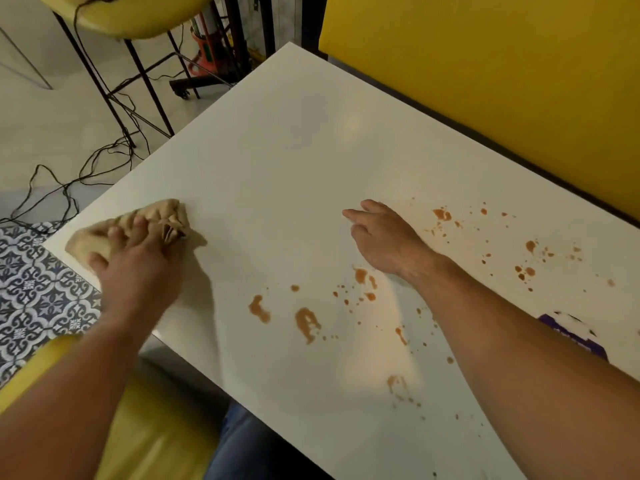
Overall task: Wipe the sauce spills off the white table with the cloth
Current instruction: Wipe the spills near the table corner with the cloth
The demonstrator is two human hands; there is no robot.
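pressing down on the cloth, the left hand holds it bunched under palm and fingers, at a corner of the white bench. the right hand is well to the right of the cloth, fingers loose and spread, holding nothing. whether it touches the top or hangs just over it i cannot tell.

the sauce spills all lie to the right of the cloth, and none touches it. the main worry, i'd say, is smearing: one hard sweep through the fat blobs nearest the cloth would likely drag them into streaks rather than lift them. the right forearm lies across the spatter, so it could pick up sauce and print it elsewhere. a purple packet, far right of the cloth, sits close to the outer specks and could get dirtied. the cloth is also so near the bench edge that a careless pull might drop it.

the cloth is tan, soft and crumpled, with dark creases at its right end. the spills are orange-brown: a few thick dabs and many fine specks.
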